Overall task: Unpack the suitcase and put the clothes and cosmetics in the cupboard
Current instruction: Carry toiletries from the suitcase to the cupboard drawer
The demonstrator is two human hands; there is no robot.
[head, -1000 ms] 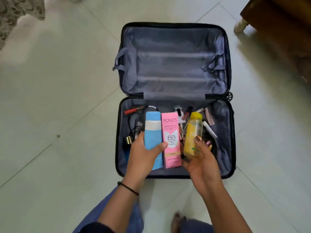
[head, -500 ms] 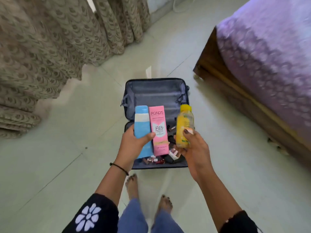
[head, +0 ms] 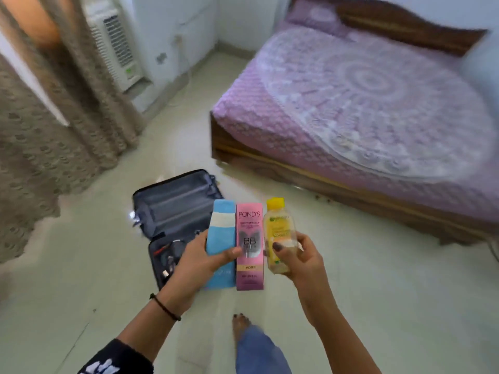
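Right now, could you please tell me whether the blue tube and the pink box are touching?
Touching. The head view shows the blue tube and the pink box side by side in the left hand, edges meeting without a gap.

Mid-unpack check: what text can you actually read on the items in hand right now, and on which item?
"POND'S": top of the pink box, held in the left hand.
"BB": middle of the pink box.
"IVORY": its beige band, soft but legible.
"Vitamin": label of the yellow bottle in the right hand; the brand line above is too blurred.
Blue tube, also in the left hand: faint print near the bottom, unreadable.
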